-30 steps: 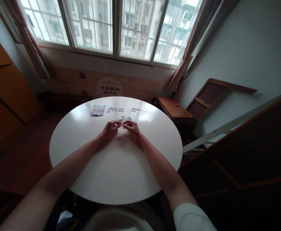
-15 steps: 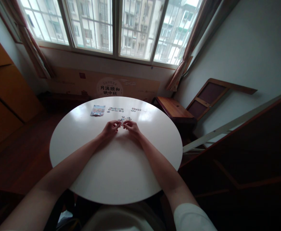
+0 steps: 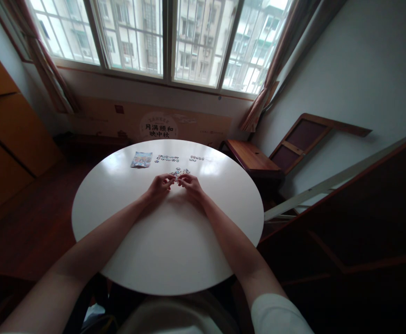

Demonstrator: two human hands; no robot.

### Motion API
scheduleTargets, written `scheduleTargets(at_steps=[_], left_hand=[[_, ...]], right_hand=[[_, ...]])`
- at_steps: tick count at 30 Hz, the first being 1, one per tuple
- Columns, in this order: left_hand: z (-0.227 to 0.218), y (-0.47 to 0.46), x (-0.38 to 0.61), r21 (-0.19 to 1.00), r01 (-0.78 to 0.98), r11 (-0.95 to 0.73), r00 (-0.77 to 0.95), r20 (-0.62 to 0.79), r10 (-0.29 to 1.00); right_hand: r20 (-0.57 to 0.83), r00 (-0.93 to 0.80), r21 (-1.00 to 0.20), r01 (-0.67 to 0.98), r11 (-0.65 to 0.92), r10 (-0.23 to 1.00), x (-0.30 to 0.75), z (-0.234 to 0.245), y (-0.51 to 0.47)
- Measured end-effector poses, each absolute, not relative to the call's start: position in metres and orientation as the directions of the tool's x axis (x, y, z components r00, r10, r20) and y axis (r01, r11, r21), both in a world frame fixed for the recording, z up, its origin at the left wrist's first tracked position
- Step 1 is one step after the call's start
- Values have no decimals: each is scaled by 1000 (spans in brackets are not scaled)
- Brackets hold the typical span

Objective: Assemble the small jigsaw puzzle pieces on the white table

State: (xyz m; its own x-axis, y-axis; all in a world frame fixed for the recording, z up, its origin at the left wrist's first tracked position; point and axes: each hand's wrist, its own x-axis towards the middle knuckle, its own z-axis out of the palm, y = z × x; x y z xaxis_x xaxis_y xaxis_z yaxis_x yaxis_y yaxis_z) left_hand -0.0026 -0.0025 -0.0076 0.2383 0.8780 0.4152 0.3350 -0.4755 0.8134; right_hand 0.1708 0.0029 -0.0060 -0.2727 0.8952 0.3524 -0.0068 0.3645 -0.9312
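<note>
Both my hands rest on a round white table, fingertips meeting near its far half. My left hand is curled in a pinch, and my right hand is pinched too; between them sits a tiny piece I cannot make out. Just beyond the fingertips lies a small cluster of little jigsaw-like pieces. Farther back are two short rows of the same pieces, and a small colourful picture card to their left.
A wooden bench and a leaning wooden frame stand right of the table. Wooden cabinets line the left wall. A printed cardboard panel stands under the barred window. A dark slanted board fills the right foreground.
</note>
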Motion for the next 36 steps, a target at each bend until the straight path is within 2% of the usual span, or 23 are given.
scheduleTargets(at_steps=[36], left_hand=[[-4,-5,-4,804,370,-466,230,406,884]], right_hand=[[335,-274,-937,4,350,901,172,-4,1]])
